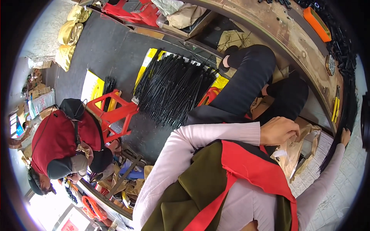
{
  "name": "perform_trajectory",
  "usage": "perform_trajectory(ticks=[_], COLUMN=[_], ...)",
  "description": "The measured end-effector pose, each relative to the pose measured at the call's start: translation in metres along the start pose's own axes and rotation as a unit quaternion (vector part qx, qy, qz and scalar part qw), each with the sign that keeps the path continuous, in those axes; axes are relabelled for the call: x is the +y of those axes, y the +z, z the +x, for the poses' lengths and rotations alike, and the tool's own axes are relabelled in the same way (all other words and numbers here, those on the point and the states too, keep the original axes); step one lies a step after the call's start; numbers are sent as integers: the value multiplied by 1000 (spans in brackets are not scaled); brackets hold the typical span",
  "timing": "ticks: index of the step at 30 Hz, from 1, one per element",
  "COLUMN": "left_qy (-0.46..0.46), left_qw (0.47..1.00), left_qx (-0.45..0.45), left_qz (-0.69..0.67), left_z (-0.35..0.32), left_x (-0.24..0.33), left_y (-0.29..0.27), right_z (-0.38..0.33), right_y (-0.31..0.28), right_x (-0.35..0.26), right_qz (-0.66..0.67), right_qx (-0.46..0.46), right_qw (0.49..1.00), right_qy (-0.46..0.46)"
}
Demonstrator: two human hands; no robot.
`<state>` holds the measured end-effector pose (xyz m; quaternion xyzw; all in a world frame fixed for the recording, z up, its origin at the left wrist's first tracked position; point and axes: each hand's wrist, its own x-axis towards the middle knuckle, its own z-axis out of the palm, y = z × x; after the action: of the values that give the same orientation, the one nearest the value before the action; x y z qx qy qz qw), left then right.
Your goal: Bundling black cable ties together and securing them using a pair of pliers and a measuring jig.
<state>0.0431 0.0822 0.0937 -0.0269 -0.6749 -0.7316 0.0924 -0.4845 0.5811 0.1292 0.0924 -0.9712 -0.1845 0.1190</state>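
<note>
The left hand (278, 131) rests with curled fingers on the crumpled top of a brown paper bag (298, 148), which sits in front of the person's lap, just right of the red apron (250, 169) worn over a pale pink sleeve (200, 142). Whether the fingers pinch the paper or only press on it cannot be told. The right hand (345, 135) is at the far right edge, closed around the lower end of a long bundle of black rods (348, 111) that curves up along the edge of the wooden tabletop (293, 46). On that tabletop lie an orange box (317, 24) at the far end and a yellow-handled tool (335, 109) near the rods. Below the tabletop the person's dark trousered legs (250, 84) stretch out toward the floor. Left of the legs, a large heap of black rods (173, 88) lies spread on yellow sheets (148, 61) on the dark floor. A red plastic stool (113, 111) stands just left of that heap. At the near left another person in a red top (58, 138) bends forward. Yellow sacks (71, 38) are stacked at the far left.
</note>
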Motion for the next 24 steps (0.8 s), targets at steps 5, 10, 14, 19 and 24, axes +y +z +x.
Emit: perform_trajectory(ticks=[5,10,14,19,24], left_qy=[8,6,-2,-12,-70], left_qw=[999,998,995,993,981], left_qx=[11,-20,-74,-92,-173], left_qz=[45,53,65,74,58], left_z=[-8,-11,1,6,7], left_x=[-9,-2,5,0,12], left_y=[-1,4,19,33,38], right_z=[17,63,60,14,18], right_y=[15,2,-33,-134,-219], right_x=[12,37,41,-81,-132], right_qz=[31,302,501,665,802], right_qx=[5,-175,-21,-146,-181], right_qw=[999,931,863,727,567], right_qy=[17,109,62,82,-49])
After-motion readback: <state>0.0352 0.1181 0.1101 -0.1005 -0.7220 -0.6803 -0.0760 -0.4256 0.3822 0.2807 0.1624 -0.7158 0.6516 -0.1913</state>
